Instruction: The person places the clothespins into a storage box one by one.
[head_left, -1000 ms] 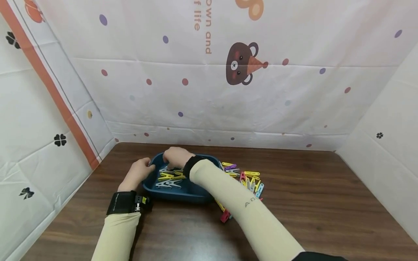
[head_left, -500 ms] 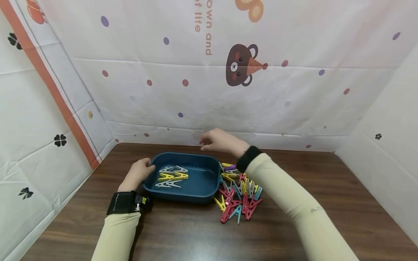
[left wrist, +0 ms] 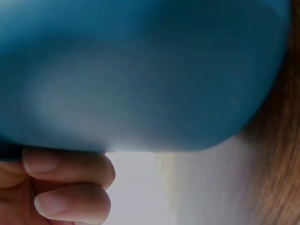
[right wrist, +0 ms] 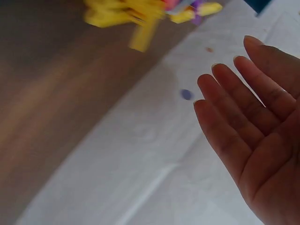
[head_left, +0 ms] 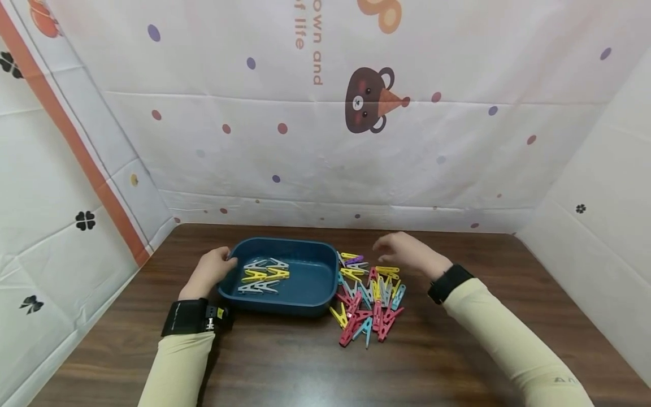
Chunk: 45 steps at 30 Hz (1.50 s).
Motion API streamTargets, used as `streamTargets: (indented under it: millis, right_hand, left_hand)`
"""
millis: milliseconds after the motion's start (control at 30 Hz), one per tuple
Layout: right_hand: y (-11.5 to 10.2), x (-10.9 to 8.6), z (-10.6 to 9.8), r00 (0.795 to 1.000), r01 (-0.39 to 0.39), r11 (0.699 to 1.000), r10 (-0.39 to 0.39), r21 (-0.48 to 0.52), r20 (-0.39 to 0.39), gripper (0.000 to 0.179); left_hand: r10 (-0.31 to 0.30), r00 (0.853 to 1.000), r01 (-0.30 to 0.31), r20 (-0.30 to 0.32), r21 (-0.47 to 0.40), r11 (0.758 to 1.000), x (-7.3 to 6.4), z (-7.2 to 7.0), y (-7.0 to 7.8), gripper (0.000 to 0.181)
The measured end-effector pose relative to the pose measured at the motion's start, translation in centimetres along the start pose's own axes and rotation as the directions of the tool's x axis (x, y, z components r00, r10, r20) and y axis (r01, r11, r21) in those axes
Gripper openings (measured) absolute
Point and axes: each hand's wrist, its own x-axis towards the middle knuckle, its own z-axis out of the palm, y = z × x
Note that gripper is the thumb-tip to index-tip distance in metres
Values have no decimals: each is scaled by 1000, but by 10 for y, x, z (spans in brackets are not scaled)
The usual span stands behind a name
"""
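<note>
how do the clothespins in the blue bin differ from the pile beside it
The grey and yellow plastic clothespins inside the round-cornered dark-blue bin lie in neat rows; the multicoloured clothespin pile on the brown wood-grain table is jumbled and overlapping. The binned clothespins show just those two colours; the pile adds red, blue and purple. The binned clothespins are few; the pile holds many more. Both share the same two-legged shape.

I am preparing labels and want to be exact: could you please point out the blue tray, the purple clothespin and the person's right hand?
Blue tray (head_left: 311,281): head view, on its bare floor, right part.
Purple clothespin (head_left: 354,260): head view, middle of its body.
Right hand (head_left: 408,250): head view, back of the hand.
</note>
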Motion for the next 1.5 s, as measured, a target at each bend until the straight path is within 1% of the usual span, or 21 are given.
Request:
streamTargets:
  millis: [167, 300, 367, 467, 600, 767, 867, 1133, 1233, 1367, 1500]
  right_hand:
    - [13, -8, 16, 1000, -9, 1000, 9, -17, 10, 21]
    - [16, -7, 21, 1000, -5, 999, 5, -37, 11, 21]
    - [18, -6, 24, 1000, 3, 998, -3, -56, 11, 21]
    - [20, -4, 28, 1000, -5, 998, 6, -69, 16, 22]
    - [21, -1, 31, 999, -28, 997, 29, -73, 19, 21]
    - [19, 2, 32, 999, -38, 997, 40, -73, 18, 21]
    - [17, 3, 33, 998, -53, 996, 55, -78, 21, 21]
    - [18, 3, 37, 989, -128, 990, 131, -54, 61, 21]
    - [21, 5, 39, 989, -133, 990, 136, -53, 65, 19]
    - [22, 6, 37, 992, -114, 991, 117, -63, 38, 17]
    - [17, 6, 26, 996, -81, 995, 78, -54, -45, 13]
  left_hand:
    - [1, 1000, -1, -7, -5, 1000, -2, -1, -1, 28]
    - [3, 1000, -3, -12, -12, 1000, -4, -3, -2, 28]
    - [-3, 1000, 3, -13, -12, 1000, -4, -3, -2, 28]
    - [-17, 1000, 16, -12, -12, 1000, -3, -3, -1, 28]
    - [-20, 1000, 20, -10, -12, 1000, 0, -1, -1, 28]
    - [-23, 1000, 23, -11, -12, 1000, 3, 0, -1, 27]
    - [-24, 1000, 24, -12, -15, 1000, 3, 0, 0, 27]
    - [-19, 1000, 19, -2, 0, 1000, 1, 0, 4, 27]
    - [-21, 1000, 21, 2, 1, 1000, 2, 0, 4, 27]
    - [-31, 999, 31, 8, -3, 1000, 3, 0, 3, 26]
    - [-33, 999, 33, 12, -4, 999, 3, 0, 1, 26]
